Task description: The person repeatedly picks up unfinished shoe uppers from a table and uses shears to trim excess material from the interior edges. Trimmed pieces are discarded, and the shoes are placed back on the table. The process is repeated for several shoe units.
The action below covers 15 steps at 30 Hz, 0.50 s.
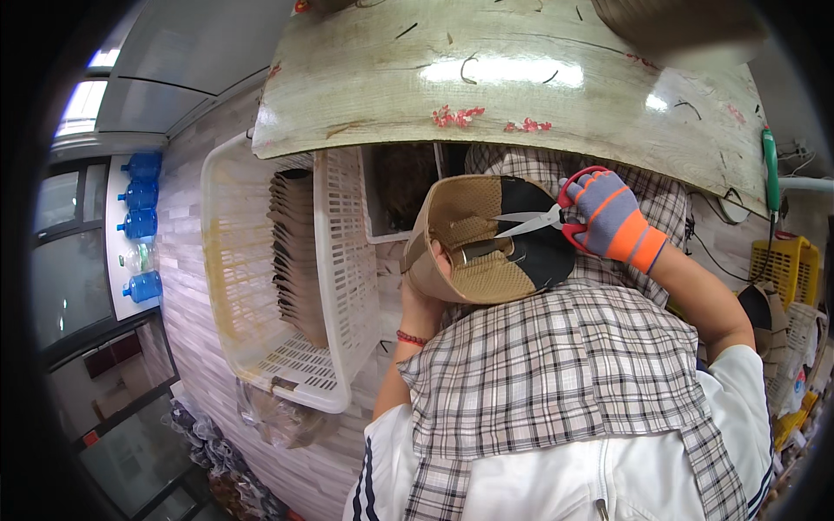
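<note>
My bare left hand (426, 291) grips the left side of a tan, hollow fabric piece (421, 252), shaped somewhat like a cap, with black material on its right. Part of that hand is hidden behind the piece, with fingertips showing inside it. On my right hand (612, 217) is a grey and orange glove, its fingers closed through the red handles of a pair of scissors (532, 222). The scissor blades are parted and point left across the inside of the piece. Whether they touch a thread or the fabric, I cannot tell.
A wood-patterned table (365, 95) with scraps and thread bits lies ahead. On my left, a white plastic basket (343, 252) holds a nested stack of tan and black pieces (300, 260). A yellow crate (786, 265) stands at right; a green-handled tool (770, 165) hangs near the table edge.
</note>
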### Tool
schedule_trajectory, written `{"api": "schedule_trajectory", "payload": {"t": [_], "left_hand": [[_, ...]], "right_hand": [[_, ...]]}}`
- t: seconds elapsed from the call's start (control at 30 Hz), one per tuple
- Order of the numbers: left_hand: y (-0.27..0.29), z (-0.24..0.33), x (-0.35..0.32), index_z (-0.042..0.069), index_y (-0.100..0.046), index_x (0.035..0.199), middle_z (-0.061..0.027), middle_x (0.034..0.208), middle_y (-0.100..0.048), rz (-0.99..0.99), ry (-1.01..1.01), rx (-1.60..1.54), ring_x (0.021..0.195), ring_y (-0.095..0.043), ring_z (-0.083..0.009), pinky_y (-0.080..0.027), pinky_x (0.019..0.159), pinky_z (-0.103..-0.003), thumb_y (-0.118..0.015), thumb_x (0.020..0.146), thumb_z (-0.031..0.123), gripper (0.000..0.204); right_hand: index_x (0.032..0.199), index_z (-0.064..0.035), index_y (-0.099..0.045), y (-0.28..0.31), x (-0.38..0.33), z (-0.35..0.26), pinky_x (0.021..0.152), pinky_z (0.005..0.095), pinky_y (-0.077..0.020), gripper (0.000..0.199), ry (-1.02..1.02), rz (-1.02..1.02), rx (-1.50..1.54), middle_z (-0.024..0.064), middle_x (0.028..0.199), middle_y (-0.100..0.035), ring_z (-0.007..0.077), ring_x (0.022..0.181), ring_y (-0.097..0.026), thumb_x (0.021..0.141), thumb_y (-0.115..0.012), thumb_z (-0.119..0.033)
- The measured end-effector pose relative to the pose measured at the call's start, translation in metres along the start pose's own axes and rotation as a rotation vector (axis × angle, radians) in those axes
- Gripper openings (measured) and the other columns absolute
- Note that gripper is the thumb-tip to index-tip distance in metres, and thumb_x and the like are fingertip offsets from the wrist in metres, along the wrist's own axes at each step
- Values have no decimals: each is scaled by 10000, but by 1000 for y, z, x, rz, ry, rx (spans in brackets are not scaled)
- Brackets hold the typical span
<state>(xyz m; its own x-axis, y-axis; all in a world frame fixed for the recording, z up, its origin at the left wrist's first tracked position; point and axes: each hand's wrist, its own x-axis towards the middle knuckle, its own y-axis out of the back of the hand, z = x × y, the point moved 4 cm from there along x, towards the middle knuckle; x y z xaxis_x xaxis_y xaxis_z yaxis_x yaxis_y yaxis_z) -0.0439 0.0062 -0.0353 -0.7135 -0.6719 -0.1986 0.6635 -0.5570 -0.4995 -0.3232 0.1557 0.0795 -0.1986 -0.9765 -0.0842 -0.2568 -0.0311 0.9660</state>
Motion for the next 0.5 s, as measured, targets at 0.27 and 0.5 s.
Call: {"api": "schedule_trajectory", "payload": {"t": [0.27,0.5], "left_hand": [[-27,8,18,7,-532,1303,-79,1279,-591,134,3,-33,1166,-559,-189,-462,1003,-332,-548,1022,256,376],[-51,18,26,3,-526,1353,-79,1319,-596,127,17,82,1197,-565,-189,-467,1016,-337,-558,1033,283,427]], "right_hand": [[950,-120,-643,-16,14,-8,766,410,-488,341,21,10,-96,86,815,-637,281,821,-629,713,-801,-306],[907,-111,-651,-20,-6,25,751,422,-519,294,-28,104,-8,96,865,-666,300,854,-654,709,-793,-274]]}}
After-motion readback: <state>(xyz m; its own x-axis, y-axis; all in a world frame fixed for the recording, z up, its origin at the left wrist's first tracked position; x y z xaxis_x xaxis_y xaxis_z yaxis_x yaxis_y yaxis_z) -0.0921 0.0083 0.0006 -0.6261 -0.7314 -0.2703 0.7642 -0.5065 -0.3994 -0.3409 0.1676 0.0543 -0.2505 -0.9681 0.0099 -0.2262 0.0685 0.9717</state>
